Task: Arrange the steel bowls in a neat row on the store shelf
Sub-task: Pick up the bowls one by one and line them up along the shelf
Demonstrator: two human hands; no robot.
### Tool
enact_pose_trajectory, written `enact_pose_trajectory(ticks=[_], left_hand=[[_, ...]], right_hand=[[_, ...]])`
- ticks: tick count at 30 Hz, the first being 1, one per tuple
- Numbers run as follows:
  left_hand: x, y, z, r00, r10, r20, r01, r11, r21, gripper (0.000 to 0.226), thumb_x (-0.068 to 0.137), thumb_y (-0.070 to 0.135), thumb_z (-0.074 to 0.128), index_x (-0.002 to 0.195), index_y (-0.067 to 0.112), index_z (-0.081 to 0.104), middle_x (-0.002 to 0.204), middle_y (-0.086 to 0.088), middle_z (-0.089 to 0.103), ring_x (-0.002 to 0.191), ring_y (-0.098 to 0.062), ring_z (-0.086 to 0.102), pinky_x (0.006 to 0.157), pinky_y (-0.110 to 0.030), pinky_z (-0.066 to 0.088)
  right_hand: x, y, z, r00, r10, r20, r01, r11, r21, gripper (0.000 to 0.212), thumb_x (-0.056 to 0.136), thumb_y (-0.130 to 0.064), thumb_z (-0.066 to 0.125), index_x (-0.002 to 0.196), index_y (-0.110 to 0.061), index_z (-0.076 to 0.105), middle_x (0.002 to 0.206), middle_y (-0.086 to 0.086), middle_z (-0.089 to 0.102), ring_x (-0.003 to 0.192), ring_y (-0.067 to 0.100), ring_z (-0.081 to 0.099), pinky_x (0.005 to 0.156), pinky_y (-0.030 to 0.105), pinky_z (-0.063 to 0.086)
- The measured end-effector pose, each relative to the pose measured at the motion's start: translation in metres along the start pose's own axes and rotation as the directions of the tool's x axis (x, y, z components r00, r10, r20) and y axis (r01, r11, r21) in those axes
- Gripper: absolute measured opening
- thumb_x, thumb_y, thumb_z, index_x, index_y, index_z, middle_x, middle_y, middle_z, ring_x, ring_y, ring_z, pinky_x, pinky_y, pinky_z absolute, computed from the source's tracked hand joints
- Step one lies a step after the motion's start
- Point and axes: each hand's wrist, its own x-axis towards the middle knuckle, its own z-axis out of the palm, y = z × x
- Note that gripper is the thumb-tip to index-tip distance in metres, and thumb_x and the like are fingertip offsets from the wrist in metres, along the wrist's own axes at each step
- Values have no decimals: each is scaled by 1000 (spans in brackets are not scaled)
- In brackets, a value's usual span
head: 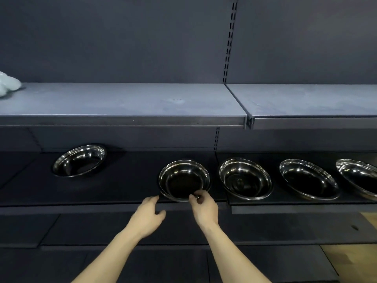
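Observation:
Several shiny steel bowls stand on a dark shelf [122,193]. One bowl [79,160] sits apart at the back left. The middle bowl [184,180] is near the shelf's front edge, and my right hand [204,207] pinches its near rim. Three more bowls [245,178] [309,179] [359,178] line up to the right, the last cut off by the frame edge. My left hand [148,216] hovers just left of the middle bowl, fingers relaxed, holding nothing.
A grey upper shelf [122,103] overhangs the bowls, with a pale crumpled object [8,84] at its far left. A slotted upright [229,39] divides the back panel. Lower dark shelves lie below my arms, and wooden floor [367,221] shows at the right.

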Motion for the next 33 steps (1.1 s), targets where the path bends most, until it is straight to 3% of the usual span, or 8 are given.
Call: enact_pose_trajectory(ticks=[4,8,13,18,22,26,29,33], left_hand=[[-6,2,-3,1000,-16,-17,16,999,28,66,96,33,56,154,14,29,160,-4,27,142,-19,35,111,-27,33],[-9,-2,-7,999,-26,-38,27,999,30,67,96,33,56,154,14,28,160,-4,27,143,-19,34,112,-28,32],[-5,-21,-14,997,-50,-55,52,998,42,68,95,34,56,154,16,27,160,-4,26,143,-21,34,113,-33,35],[11,-43,-36,991,-42,-127,62,985,160,67,95,35,54,154,20,26,157,-5,29,141,-26,34,109,-40,40],[21,-77,-69,984,-25,-175,66,971,228,63,95,37,52,152,24,30,151,-3,37,141,-27,31,112,-41,35],[32,-123,-114,962,-7,-272,84,958,273,61,94,38,51,151,26,32,147,-3,40,139,-26,31,113,-41,32],[38,-157,-146,953,-23,-301,96,969,228,62,93,37,53,151,26,32,150,-5,36,140,-28,29,112,-43,33],[43,-204,-180,952,-44,-303,101,979,175,65,92,34,54,152,27,29,152,-5,33,141,-28,26,111,-43,34]], right_hand=[[2,-3,2,998,1,66,-1,1000,-8,24,98,-32,64,118,-18,66,93,-11,64,79,-2,56,60,6,39],[-1,-4,7,997,2,80,-3,1000,20,30,97,-34,65,122,-17,65,98,-9,67,88,6,62,67,8,43],[-20,-6,17,995,-56,-84,65,991,118,39,96,-42,65,133,-30,57,85,-6,69,80,9,67,74,22,53],[-13,-38,48,981,-172,87,172,985,3,40,96,-43,64,135,-32,58,84,-5,67,76,8,66,64,13,48],[-8,-69,97,966,-234,109,244,965,-93,45,99,-41,60,141,-26,55,102,-4,72,89,11,71,80,28,60],[0,-97,162,924,-307,227,364,888,-281,51,101,-41,56,150,-31,45,129,3,66,112,18,67,89,28,55],[7,-108,214,902,-269,339,394,832,-390,60,101,-41,55,157,-33,34,151,4,50,131,23,56,99,32,52],[11,-120,269,891,-219,396,395,805,-442,65,101,-41,56,159,-32,30,159,3,41,142,23,44,111,32,45]])
